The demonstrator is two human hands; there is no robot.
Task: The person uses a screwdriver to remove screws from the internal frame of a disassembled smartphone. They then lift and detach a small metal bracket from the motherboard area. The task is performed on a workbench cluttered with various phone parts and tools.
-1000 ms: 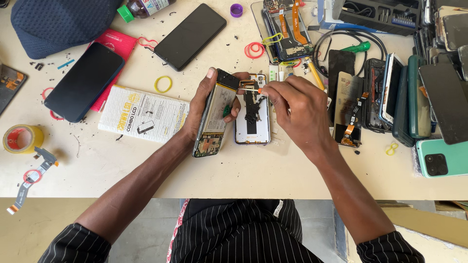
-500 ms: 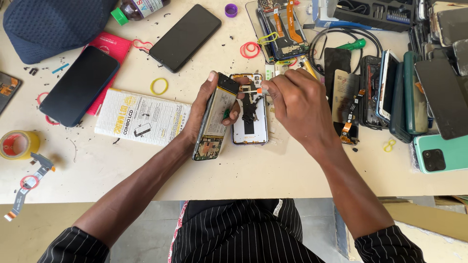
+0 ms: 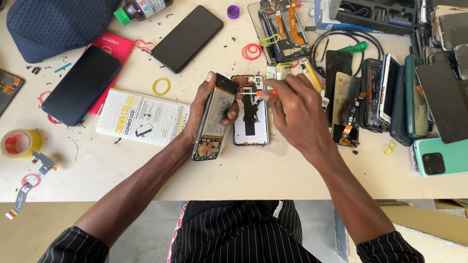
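Head view, workbench [image 3: 273, 175]. The left hand [image 3: 202, 109] is wrapped around an opened phone body [image 3: 213, 118], tilted up on its long edge, thumb on the near face and fingers behind; that grasp is closed and firm. The phone body's long axis runs roughly 12 to 6 o'clock, top end leaning slightly toward 1.

Directly at 3 o'clock from it, touching or nearly so, a white back cover [image 3: 250, 119] lies flat on the bench, long axis parallel, inner side up with a dark flex strip down its middle.

The right hand [image 3: 297, 109] sits at 3 o'clock of the cover, fingertips pinched shut on a small orange-tipped tool [image 3: 263, 92]. The tool points toward 9 o'clock, at the cover's top end. The right hand is the nearer one to that upper edge; the left thumb rests at the cover's left rim.

Beyond: a white carton [image 3: 141, 117] at 9 o'clock, loose phones at 3.
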